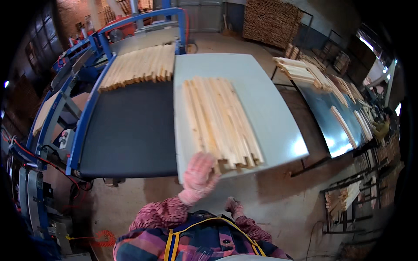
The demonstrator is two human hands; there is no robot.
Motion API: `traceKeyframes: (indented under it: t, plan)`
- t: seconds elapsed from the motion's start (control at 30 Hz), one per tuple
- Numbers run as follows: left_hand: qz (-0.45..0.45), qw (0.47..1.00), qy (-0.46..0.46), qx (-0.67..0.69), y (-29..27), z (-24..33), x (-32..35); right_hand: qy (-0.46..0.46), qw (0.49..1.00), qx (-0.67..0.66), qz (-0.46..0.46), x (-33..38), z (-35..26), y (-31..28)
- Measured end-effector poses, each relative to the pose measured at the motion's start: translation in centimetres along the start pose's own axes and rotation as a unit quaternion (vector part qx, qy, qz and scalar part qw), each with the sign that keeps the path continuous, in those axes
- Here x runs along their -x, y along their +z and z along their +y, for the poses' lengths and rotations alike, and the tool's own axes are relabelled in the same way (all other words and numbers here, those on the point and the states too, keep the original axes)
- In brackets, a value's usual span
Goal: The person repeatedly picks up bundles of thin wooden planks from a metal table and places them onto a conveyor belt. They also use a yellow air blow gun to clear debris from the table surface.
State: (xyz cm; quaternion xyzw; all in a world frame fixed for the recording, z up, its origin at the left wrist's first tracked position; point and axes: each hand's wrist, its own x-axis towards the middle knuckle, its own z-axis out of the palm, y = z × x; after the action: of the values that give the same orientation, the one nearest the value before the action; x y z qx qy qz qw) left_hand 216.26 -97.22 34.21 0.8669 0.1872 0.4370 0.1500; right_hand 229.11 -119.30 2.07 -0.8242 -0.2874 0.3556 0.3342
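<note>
Workshop, pale grey surface [261, 100]: gloved left hand [199, 176] spread flat on near ends of wooden slats [220, 119], light, stiff, splintery, best gripped endwise; right hand [233, 206] low, empty, state unclear.

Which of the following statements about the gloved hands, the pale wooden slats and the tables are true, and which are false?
1. The left hand, in a pink knitted glove, rests on the near end of the stack of pale wooden slats. True.
2. That stack lies on the black conveyor belt. False: it lies on the light grey table; the belt carries another batch of slats at its far end.
3. The right hand grips a slat. False: it is held low near the body, apart from the wood.
4. More slats lie on the shiny metal table to the right. True.
</note>
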Motion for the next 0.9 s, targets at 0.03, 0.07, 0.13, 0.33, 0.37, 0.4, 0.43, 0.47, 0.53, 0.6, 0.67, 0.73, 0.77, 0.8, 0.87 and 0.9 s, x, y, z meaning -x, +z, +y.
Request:
traceKeyframes:
  t: [0.03,0.07,0.13,0.33,0.37,0.4,0.43,0.47,0.53,0.6,0.67,0.73,0.77,0.8,0.87,0.9]
  plan:
    - [-0.011,0.998,0.003,0.068,2.5,2.6,-0.3,-0.121,0.956,0.266,0.002,-0.3,0.4,-1.6]
    - [-0.044,0.992,0.046,0.113,5.6,5.8,-1.5,-0.211,0.919,0.326,0.066,-0.4,1.0,-2.9]
    - [-0.098,0.969,0.105,0.2,10.2,11.6,-3.2,-0.291,0.879,0.319,0.201,-0.5,1.8,-6.1]
    - [-0.283,0.862,0.188,0.377,22.6,23.3,-2.9,0.074,0.979,-0.026,0.191,4.9,8.9,-18.2]
    - [-0.338,0.841,0.221,0.361,24.3,24.5,-2.4,0.113,0.968,-0.066,0.213,6.5,11.0,-19.0]
    - [-0.387,0.818,0.258,0.339,25.7,25.5,-1.7,0.151,0.953,-0.109,0.24,8.2,13.1,-19.8]
    - [-0.428,0.796,0.293,0.311,27.1,26.0,-1.0,0.17,0.937,-0.109,0.285,10.6,16.6,-20.1]
    - [-0.469,0.777,0.305,0.289,28.5,25.7,0.0,0.217,0.862,-0.329,0.319,12.9,19.1,-20.2]
    - [-0.564,0.725,0.314,0.239,31.6,25.1,1.7,0.275,0.69,-0.544,0.39,17.7,21.9,-21.3]
    - [-0.653,0.66,0.328,0.175,34.5,25.1,2.0,0.317,0.62,-0.55,0.461,21.5,22.6,-22.3]
    - [-0.721,0.591,0.348,0.103,37.7,25.6,2.2,0.349,0.589,-0.535,0.494,24.5,23.2,-22.6]
    - [-0.74,0.558,0.357,0.119,41.9,27.5,2.2,0.347,0.52,-0.588,0.513,25.5,24.7,-23.9]
    - [-0.753,0.54,0.358,0.116,43.8,28.1,2.0,0.345,0.483,-0.62,0.513,25.2,24.9,-24.1]
    - [-0.753,0.532,0.371,0.109,45.4,29.8,1.3,0.336,0.468,-0.635,0.514,24.5,25.2,-24.5]
    - [-0.735,0.529,0.411,0.105,48.5,34.5,-0.7,0.317,0.435,-0.664,0.518,23.3,26.4,-26.2]
    - [-0.725,0.527,0.43,0.107,50.1,36.7,-1.7,0.304,0.452,-0.663,0.514,22.4,26.9,-26.9]
